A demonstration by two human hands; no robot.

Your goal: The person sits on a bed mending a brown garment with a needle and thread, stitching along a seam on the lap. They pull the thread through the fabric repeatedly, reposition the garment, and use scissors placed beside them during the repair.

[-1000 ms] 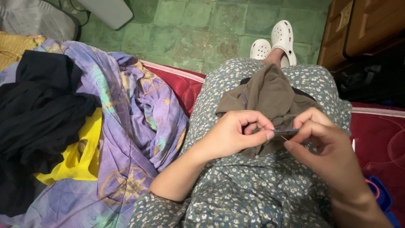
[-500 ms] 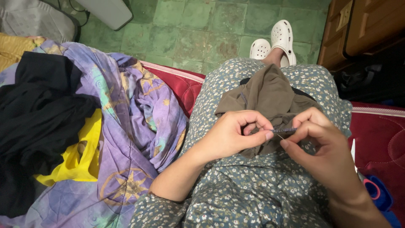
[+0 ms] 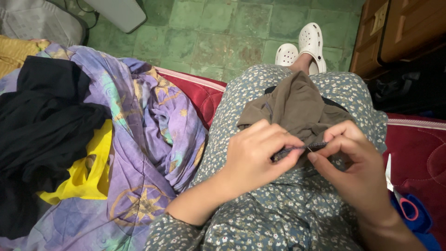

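While the olive-brown cloth garment lay bunched on the lap of the grey floral-print dress, both hands worked at its near edge. The left hand was closed in a pinch, thumb and forefinger pressed on a dark folded strip of hem. The right hand was likewise closed, its fingertips pressed together on the right end of the same strip, where a thin pale sliver, likely a sewing needle, showed; no thread could be resolved.

The step in hand was judged to be hand stitching of the hem, with the strip held taut between the two pinches. The next move would call for a firm hold on the left and a short, controlled push or pull of the sliver on the right, without letting the fold slip.

The strip's long axis ran left to right, rising slightly toward the right. The sliver lay roughly along it; which end was the tip could not be told.

A heap of purple star-printed, black and yellow cloth lay to the left on the red quilted mattress. Scissors with red and blue handles lay near right. White perforated clogs rested far on the green tile floor.
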